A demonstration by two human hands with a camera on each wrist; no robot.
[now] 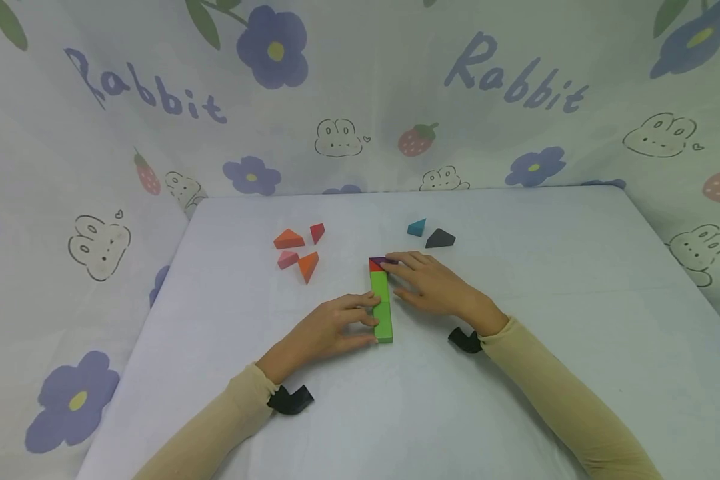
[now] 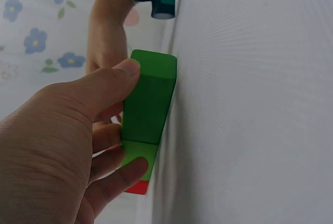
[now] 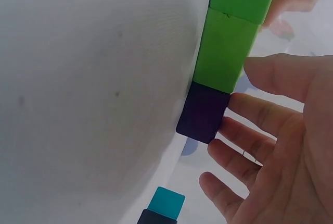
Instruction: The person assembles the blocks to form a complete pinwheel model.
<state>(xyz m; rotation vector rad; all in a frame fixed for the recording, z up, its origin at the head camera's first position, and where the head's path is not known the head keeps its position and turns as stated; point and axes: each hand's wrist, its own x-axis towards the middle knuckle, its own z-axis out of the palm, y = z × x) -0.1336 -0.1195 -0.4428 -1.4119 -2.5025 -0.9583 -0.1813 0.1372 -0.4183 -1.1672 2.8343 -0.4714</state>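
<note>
The left hand [image 1: 327,328] extended from the lower left of the frame towards the middle, and the right hand [image 1: 432,283] from the lower right, a little higher, both of them low over the white bench [image 1: 216,347]. Between them, just right of and below the frame's centre, there was a narrow upright line of blocks: a near green block [image 1: 383,325] at the bottom, a far green block [image 1: 380,285] directly above it, and at the top a red block [image 1: 374,267] with a purple block [image 1: 210,177] against it, joined along a slanting edge. The green faces were smooth and plain, and their ends met closely. The fingers of the left hand were spread and not clenched; their tips and the thumb touched the green blocks along the left side. The fingers of the right hand were also loose and apart, with some tips touching the purple block, while its thumb was close to the green side. Left of the line, orange, pink and red pieces [image 1: 289,239] lay loosely together; near the upper right were a blue piece [image 1: 417,228] and a dark piece [image 1: 441,239].
</note>
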